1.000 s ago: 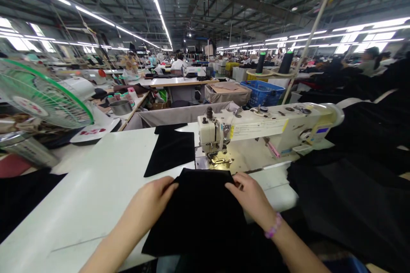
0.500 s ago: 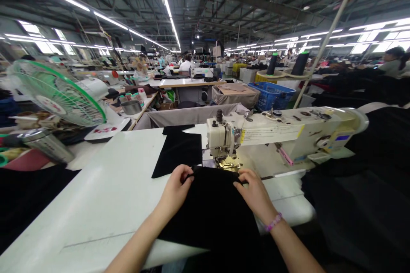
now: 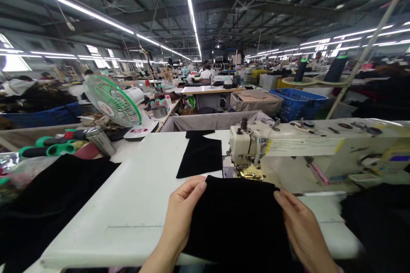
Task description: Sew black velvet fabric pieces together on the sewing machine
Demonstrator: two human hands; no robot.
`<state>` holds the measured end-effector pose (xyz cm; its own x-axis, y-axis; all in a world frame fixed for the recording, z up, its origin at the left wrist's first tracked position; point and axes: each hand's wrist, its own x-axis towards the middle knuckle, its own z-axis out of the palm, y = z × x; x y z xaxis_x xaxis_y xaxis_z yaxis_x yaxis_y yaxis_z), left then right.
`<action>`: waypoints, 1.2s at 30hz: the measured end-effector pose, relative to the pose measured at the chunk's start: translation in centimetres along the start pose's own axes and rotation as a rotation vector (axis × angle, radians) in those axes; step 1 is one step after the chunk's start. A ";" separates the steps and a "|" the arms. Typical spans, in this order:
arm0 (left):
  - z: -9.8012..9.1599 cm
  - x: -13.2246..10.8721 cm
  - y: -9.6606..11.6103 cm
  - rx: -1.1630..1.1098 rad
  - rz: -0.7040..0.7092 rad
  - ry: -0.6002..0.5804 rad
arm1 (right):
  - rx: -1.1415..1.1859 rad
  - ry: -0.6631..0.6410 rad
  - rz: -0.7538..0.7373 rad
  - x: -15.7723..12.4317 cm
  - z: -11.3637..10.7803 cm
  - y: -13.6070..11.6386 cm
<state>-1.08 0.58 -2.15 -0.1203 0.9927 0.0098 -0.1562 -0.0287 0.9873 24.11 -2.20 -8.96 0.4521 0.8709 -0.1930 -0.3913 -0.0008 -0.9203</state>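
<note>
A piece of black fabric is stretched between my two hands, its top edge nearly straight. My left hand pinches the upper left corner between thumb and fingers. At the upper right corner, my right hand grips the fabric the same way. Just beyond that edge stands a white sewing machine with a brass-coloured plate under its head. Another cut black piece lies flat on the white table, left of the machine. The fabric's lower part runs out of view.
A green-rimmed fan and a metal cup stand at the left, near green thread spools. More black cloth hangs over the table's left side. A blue basket sits behind the machine, with thread cones at right.
The view has swung to the left. Both hands hold the fabric closer to me, its top edge pulled wider and straighter; the right hand has turned more side-on.
</note>
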 end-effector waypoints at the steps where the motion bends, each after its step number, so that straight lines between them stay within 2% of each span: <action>1: 0.0 -0.1 0.0 -0.007 0.001 0.021 | 0.001 0.018 0.011 -0.2 0.0 -0.2; 5: 0.2 -0.3 0.0 -0.039 -0.004 0.108 | -0.020 0.058 0.003 -1.0 -0.2 -1.4; 15: 0.7 -0.3 0.5 -0.075 0.057 0.136 | 0.003 0.124 -0.035 -1.8 0.1 -3.3; 21: 0.6 0.1 0.4 -0.046 0.095 0.181 | -0.004 0.075 -0.056 -1.6 -0.2 -3.0; 26: 0.6 0.4 1.0 -0.067 0.015 0.267 | -0.099 -0.001 -0.194 -1.9 0.2 -3.6; 29: 0.1 1.0 0.6 -0.109 -0.006 0.317 | -0.058 -0.044 -0.197 -1.8 0.9 -4.2; 36: -1.9 1.6 -1.6 -0.042 0.095 0.235 | -0.018 -0.036 -0.185 -1.4 1.7 -4.2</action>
<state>-2.85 1.97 -4.03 -0.3604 0.9308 0.0604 -0.1731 -0.1304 0.9762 23.81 -2.62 -4.22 0.4863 0.8738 -0.0078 -0.2897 0.1528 -0.9448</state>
